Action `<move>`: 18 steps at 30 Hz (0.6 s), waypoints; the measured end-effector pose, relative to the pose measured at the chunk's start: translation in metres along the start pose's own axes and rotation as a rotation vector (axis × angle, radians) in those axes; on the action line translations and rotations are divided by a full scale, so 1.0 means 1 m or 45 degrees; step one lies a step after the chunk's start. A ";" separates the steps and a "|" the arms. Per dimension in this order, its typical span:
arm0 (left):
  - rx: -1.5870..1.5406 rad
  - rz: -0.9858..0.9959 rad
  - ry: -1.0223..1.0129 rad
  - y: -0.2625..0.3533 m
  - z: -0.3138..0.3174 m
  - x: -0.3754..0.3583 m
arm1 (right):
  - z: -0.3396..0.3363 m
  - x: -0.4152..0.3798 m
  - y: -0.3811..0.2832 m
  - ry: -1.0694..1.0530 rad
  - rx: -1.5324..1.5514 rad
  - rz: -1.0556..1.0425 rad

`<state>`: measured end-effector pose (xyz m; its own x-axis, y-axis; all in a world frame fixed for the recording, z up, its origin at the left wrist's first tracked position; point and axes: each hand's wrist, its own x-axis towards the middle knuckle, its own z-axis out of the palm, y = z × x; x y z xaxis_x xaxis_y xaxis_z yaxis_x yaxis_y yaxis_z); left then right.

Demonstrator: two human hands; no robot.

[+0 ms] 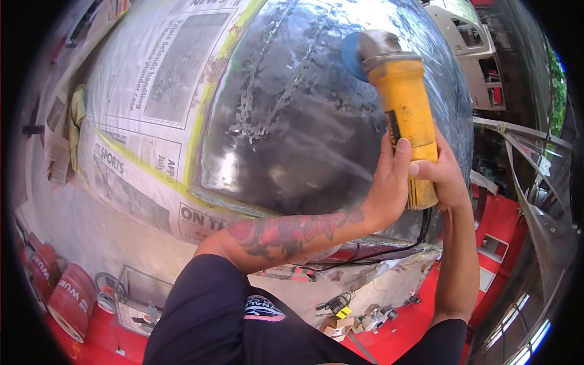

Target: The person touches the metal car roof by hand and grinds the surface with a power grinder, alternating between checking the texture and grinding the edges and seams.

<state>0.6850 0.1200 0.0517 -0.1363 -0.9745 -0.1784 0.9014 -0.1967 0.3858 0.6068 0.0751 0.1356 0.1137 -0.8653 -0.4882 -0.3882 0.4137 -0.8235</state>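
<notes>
A yellow angle grinder [404, 100] with a blue disc [354, 56] is held over a curved dark metal panel [286, 140], near its upper right part. The disc stands edge-on at the panel; whether it touches cannot be told. My left hand [392, 182] is pressed along the left side of the grinder's body. Around the rear of the grinder, my right hand [447, 173] is closed, its thumb across the body. A black cord [423, 228] hangs from the tool's end. Newspaper [146, 91] and yellow tape [204, 115] border the panel on the left.
Red drums [73, 298] stand at the lower left, beside a wire-sided crate [137, 298]. Tools and a small box [338, 328] lie on the floor below. A white vehicle part [465, 30] is at the upper right. The cord runs left under my left forearm.
</notes>
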 end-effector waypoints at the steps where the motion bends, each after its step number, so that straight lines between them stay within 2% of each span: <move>1: 0.006 0.000 -0.001 0.002 -0.001 0.000 | 0.005 0.003 -0.002 -0.035 -0.028 -0.018; 6: 0.219 0.034 0.130 0.012 -0.005 0.006 | 0.010 0.020 -0.011 -0.118 -0.110 -0.056; 12: 0.034 -0.047 0.189 0.009 -0.007 0.015 | 0.008 0.032 -0.011 -0.184 -0.171 -0.020; 15: 0.071 -0.109 0.212 0.011 -0.005 0.005 | 0.007 0.029 -0.009 -0.208 -0.187 -0.033; 18: 0.010 -0.051 0.220 0.008 -0.001 -0.003 | 0.005 0.027 -0.008 -0.259 -0.259 -0.070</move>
<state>0.6928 0.1216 0.0540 -0.0985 -0.9329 -0.3463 0.8934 -0.2362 0.3822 0.6171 0.0498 0.1278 0.3127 -0.8020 -0.5089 -0.5493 0.2844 -0.7857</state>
